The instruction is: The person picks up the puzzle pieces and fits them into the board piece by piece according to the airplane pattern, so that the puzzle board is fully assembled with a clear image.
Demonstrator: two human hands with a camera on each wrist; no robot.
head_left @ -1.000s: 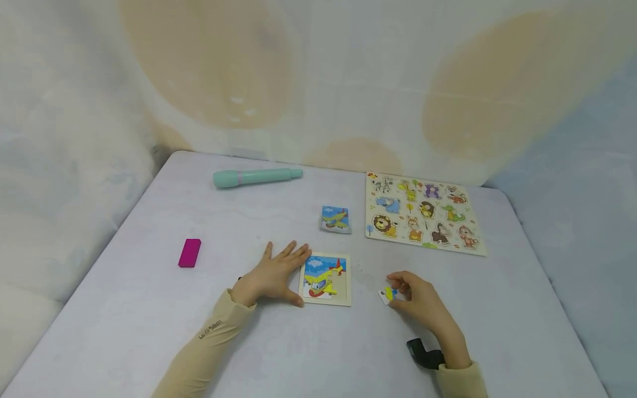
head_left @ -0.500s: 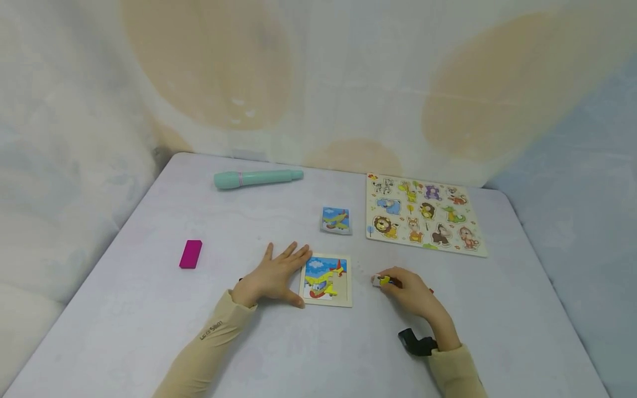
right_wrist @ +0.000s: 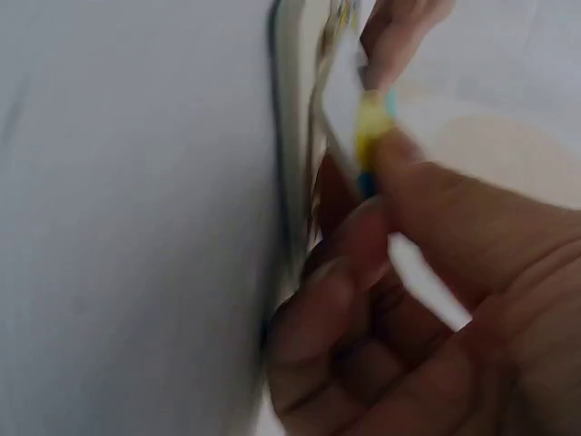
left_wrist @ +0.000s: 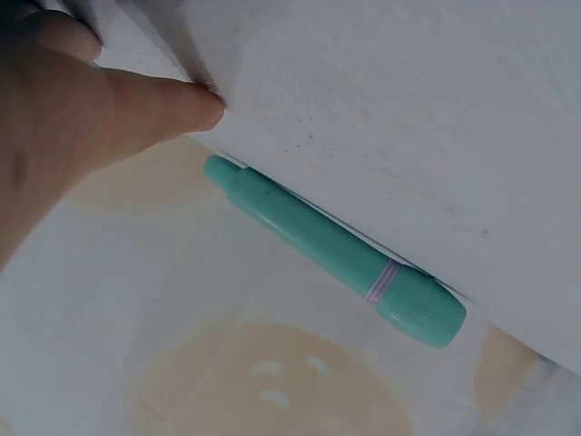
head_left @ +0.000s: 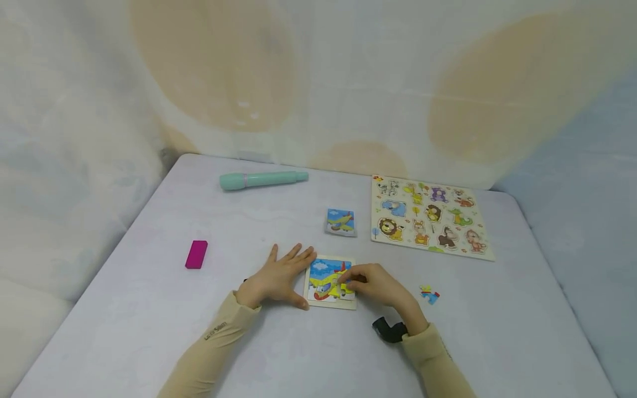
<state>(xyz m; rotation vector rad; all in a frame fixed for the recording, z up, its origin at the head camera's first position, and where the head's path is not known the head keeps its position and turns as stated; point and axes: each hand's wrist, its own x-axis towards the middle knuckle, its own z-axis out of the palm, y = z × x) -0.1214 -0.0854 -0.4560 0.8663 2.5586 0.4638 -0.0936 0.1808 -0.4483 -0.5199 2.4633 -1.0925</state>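
Observation:
A small airplane jigsaw puzzle in a wooden frame [head_left: 343, 305] lies on the table between my hands. My left hand [head_left: 278, 279] is spread flat, its fingertips and thumb at the frame's left side. Its thumb [left_wrist: 163, 107] also shows in the left wrist view. Over the lower right of the picture, my right hand [head_left: 380, 286] pinches a puzzle piece [right_wrist: 370, 123] between thumb and fingers. Yellow shows on this piece, tilted close over the frame in the right wrist view. Another puzzle piece [head_left: 429, 294], yellow, red and blue, lies loose to the right of my right hand.
Behind the frame lies a small airplane picture packet [head_left: 340, 222]. An animal peg puzzle board [head_left: 423, 249] is at the back right. At the back left rests a teal tube with a wider end [head_left: 264, 179]. A magenta block [head_left: 196, 254] sits on the left.
My right hand has carried the pinched piece leftward from the table to over the frame, uncovering the loose piece behind it. My left hand has stayed at the frame.

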